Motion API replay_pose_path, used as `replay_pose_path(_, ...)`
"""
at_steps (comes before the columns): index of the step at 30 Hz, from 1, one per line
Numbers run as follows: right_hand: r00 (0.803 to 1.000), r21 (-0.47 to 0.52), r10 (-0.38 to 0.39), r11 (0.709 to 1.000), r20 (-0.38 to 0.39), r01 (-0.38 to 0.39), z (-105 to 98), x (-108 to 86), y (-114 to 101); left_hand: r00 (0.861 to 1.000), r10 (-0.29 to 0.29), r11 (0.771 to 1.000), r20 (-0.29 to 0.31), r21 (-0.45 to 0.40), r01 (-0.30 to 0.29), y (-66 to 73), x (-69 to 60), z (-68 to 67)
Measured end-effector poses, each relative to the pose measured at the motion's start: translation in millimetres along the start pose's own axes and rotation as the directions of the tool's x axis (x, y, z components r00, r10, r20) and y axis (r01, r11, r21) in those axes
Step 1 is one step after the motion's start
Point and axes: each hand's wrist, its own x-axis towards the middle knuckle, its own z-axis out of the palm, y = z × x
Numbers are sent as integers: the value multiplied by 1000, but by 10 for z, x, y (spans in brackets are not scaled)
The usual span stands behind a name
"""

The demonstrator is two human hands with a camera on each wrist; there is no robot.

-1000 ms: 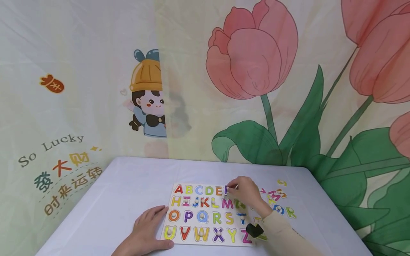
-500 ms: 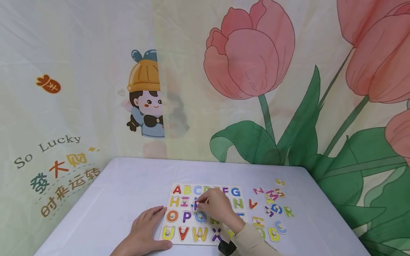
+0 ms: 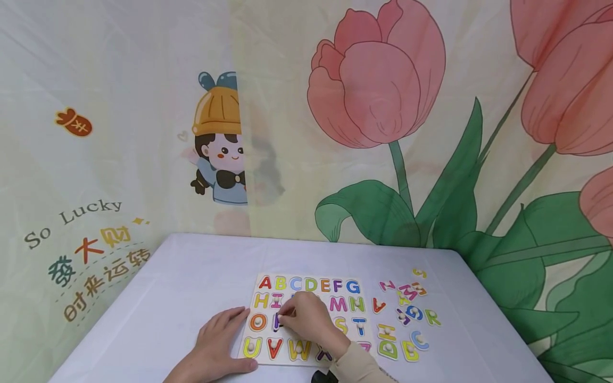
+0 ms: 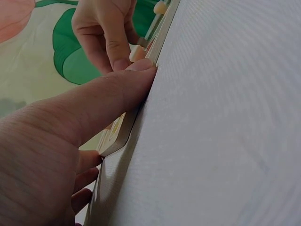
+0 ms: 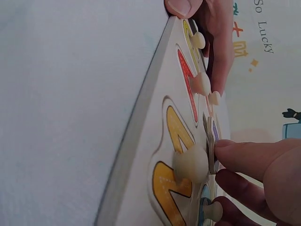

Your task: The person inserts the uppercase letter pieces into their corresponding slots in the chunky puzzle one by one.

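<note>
On the table lies a white letter board [image 3: 312, 365] with coloured letters in rows. My right hand [image 3: 311, 321] pinches a purple letter piece [image 3: 276, 322] over the P spot, left of centre on the board. In the right wrist view that piece [image 5: 211, 146] stands tilted between thumb and fingers of the right hand [image 5: 263, 174]. My left hand [image 3: 214, 343] rests at the board's left edge, fingers along the side and thumb at the near corner. The left wrist view has the left thumb against the board edge [image 4: 123, 136], the hand [image 4: 61, 122] spread.
Right of the board lie several loose letters, among them a red V shape [image 3: 378, 305], a green R [image 3: 432, 317], a blue C [image 3: 419, 340] and a yellow B [image 3: 410, 351]. Behind the table [image 3: 210, 260] hangs a printed cloth with tulips [image 3: 378, 90].
My right hand has moved from the board's upper right down and left to the P spot, carrying the purple piece. The left hand stays at the board's left edge.
</note>
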Motion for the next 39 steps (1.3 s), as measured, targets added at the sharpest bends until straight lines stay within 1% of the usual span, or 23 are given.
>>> replay_pose_path(5,1000,-12,-7,1000,10,7,37,-1,-10,1000,1,1000,3,5,-1,-7,4,-1)
replay_pose_path(10,1000,-56,-21,998,-9,20,56,-5,-29,1000,-2,1000,6,7,2,-13,8,-5)
replay_pose_path(14,1000,-66,-26,998,-14,25,61,-3,-37,1000,-5,1000,8,5,5,-26,8,-14)
replay_pose_path(18,1000,-39,-25,999,15,25,36,-12,-31,1000,-2,1000,5,-2,2,-27,4,-18)
replay_pose_path(21,999,-4,-20,1000,42,20,-50,-36,-12,1000,0,1000,6,1,0,-14,5,-21)
replay_pose_path(23,999,2,-16,1000,45,16,-144,-57,25,1000,-1,1000,7,3,1,-3,4,-26)
replay_pose_path(26,1000,-22,-26,999,4,26,-335,-99,142,1000,-8,1000,5,3,8,6,1,-26)
replay_pose_path(30,996,-58,-61,997,-58,58,-672,-189,417,1000,-3,1000,-5,11,3,3,6,-25)
replay_pose_path(32,995,-71,-69,995,-69,64,-855,-246,598,1000,8,1000,-12,19,-8,1,6,-27)
replay_pose_path(35,996,-66,-77,995,-47,74,-1126,-327,899,1000,20,999,-19,33,-20,-2,6,-23)
replay_pose_path(39,996,-46,-81,996,23,82,-1450,-417,1294,1000,10,1000,-18,28,-9,3,6,-8)
